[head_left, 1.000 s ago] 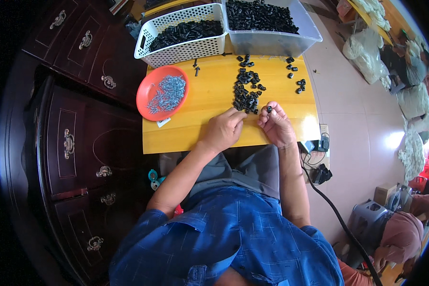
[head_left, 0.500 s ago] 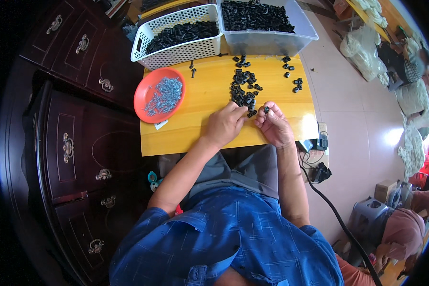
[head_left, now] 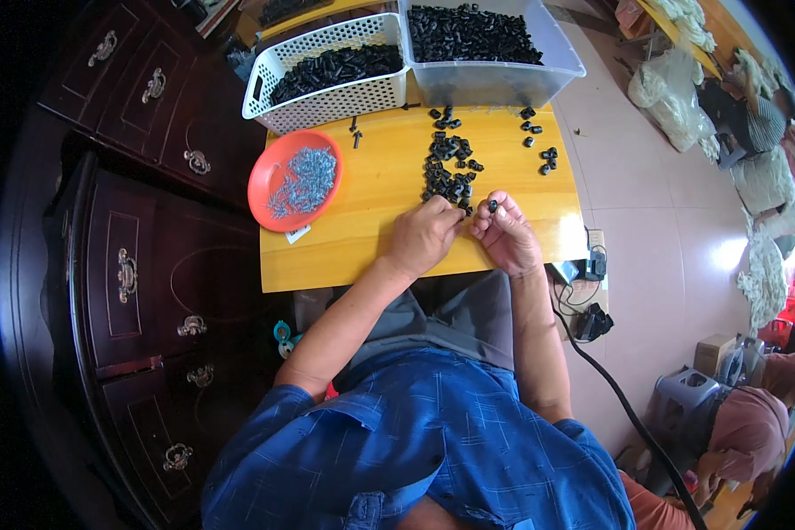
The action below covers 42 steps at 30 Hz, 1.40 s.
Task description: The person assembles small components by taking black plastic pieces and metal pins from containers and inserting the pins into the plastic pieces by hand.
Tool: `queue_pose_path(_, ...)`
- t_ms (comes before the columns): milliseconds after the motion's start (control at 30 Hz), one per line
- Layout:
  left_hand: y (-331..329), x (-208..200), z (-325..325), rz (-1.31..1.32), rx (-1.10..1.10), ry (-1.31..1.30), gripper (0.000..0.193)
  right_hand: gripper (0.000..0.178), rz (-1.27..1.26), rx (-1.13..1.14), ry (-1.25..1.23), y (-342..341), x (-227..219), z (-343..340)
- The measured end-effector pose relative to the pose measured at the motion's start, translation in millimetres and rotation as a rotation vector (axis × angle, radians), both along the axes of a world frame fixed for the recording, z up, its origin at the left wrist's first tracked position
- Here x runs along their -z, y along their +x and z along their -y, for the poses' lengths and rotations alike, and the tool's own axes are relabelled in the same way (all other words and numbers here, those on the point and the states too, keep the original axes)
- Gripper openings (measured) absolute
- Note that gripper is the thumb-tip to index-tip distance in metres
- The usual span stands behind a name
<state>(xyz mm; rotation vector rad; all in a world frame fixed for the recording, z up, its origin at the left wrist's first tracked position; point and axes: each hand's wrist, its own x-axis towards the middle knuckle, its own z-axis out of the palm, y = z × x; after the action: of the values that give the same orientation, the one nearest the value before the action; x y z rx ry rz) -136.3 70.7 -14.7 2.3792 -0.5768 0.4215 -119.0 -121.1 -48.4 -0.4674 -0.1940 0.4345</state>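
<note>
My right hand (head_left: 506, 235) pinches a small black plastic part (head_left: 493, 206) between thumb and fingertips, low over the yellow wooden tabletop (head_left: 362, 234). My left hand (head_left: 424, 233) rests beside it, fingers curled toward that part; whether it grips anything is hidden. Just beyond both hands lies a loose pile of small black parts (head_left: 448, 168). An orange plate (head_left: 268, 190) with silver screws (head_left: 302, 180) sits to the left.
A white perforated basket (head_left: 327, 97) and a clear bin (head_left: 495, 81), both filled with black parts, stand at the table's far edge. Stray black parts (head_left: 539, 141) lie at right. Dark wooden drawers (head_left: 132, 265) flank the left. A black cable (head_left: 627, 406) runs along the floor.
Both hands have stayed together at the near end of the pile, shifting only slightly while working the small black part. Nothing else moved.
</note>
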Motion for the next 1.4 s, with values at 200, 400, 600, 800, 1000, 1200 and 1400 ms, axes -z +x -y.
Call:
queue_pose_path(200,0.3,1.4,1.5,0.028,-0.002,-0.006,0.013,0.015,0.003,0.003,-0.003,-1.3,-2.3,-1.8)
queue_pose_path(400,2.1,1.5,-0.9,0.011,-0.056,0.029,0.009,0.017,-0.002,0.008,-0.052,-1.0,-1.2,-1.3)
queue_pose_path(600,1.0,-2.9,-19.0,-0.439,0.018,-0.566,0.01,0.016,0.003,0.019,-0.129,-2.6,0.0,-5.1)
queue_pose_path(800,-0.3,-22.7,-20.5,-0.594,0.09,-0.883,0.009,0.016,0.016,0.072,-0.237,-4.0,0.3,-10.0)
queue_pose_path(1000,0.1,-27.3,-14.7,-0.651,0.137,-0.912,0.008,0.017,0.091,0.084,-0.312,-6.0,0.6,-12.5)
queue_pose_path(1200,3.0,-26.6,-18.2,-0.709,0.196,-0.925,0.006,0.015,0.122,0.077,-0.364,-6.5,-2.0,-12.3)
queue_pose_path(1400,5.8,-27.7,-21.1,-0.793,0.237,-0.877,0.005,0.015,0.146,0.071,-0.378,-5.7,-0.2,-10.7)
